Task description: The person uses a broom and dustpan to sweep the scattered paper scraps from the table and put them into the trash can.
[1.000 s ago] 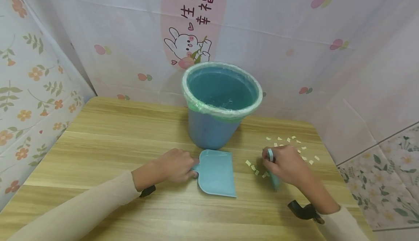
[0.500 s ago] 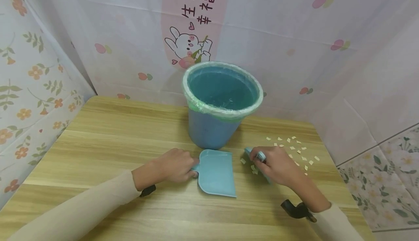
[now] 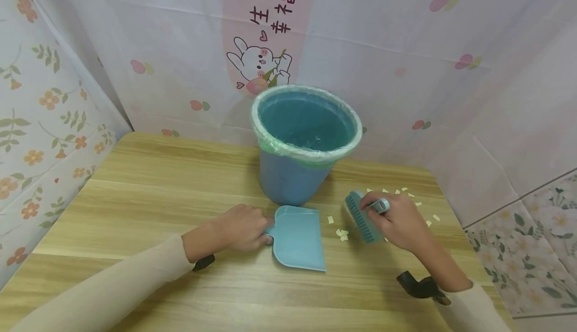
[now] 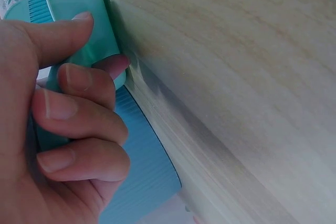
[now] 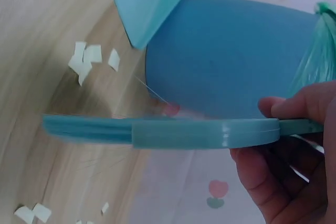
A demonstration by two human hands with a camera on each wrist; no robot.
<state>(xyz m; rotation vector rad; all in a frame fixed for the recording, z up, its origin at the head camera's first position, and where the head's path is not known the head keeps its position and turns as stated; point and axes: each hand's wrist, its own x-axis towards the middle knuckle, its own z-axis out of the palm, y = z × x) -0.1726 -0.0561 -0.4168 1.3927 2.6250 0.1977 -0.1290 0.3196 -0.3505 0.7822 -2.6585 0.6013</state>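
Note:
My left hand (image 3: 243, 228) grips the handle of a light-blue dustpan (image 3: 298, 239), which lies on the table with its straight lip facing right. In the left wrist view, fingers curl round that handle. My right hand (image 3: 398, 222) holds a blue hand brush (image 3: 362, 217) by its handle, the bristles tilted and raised above the table in the right wrist view. Between pan and brush lies a small cluster of pale paper scraps (image 3: 342, 234), with a single scrap (image 3: 330, 220) nearer the lip. More scraps (image 3: 411, 195) are scattered behind the right hand, some hidden by it.
A blue bin (image 3: 293, 179) with a translucent green liner stands right behind the dustpan. Past the back edge of the wooden table (image 3: 180, 172) hangs a printed white cloth (image 3: 180, 56). A floral cloth (image 3: 49, 121) borders the left side.
The brush swept left, pushing several scraps closer to the dustpan, then lifted and swung back right with its bristles turned toward the pan. My left hand and the dustpan stayed still.

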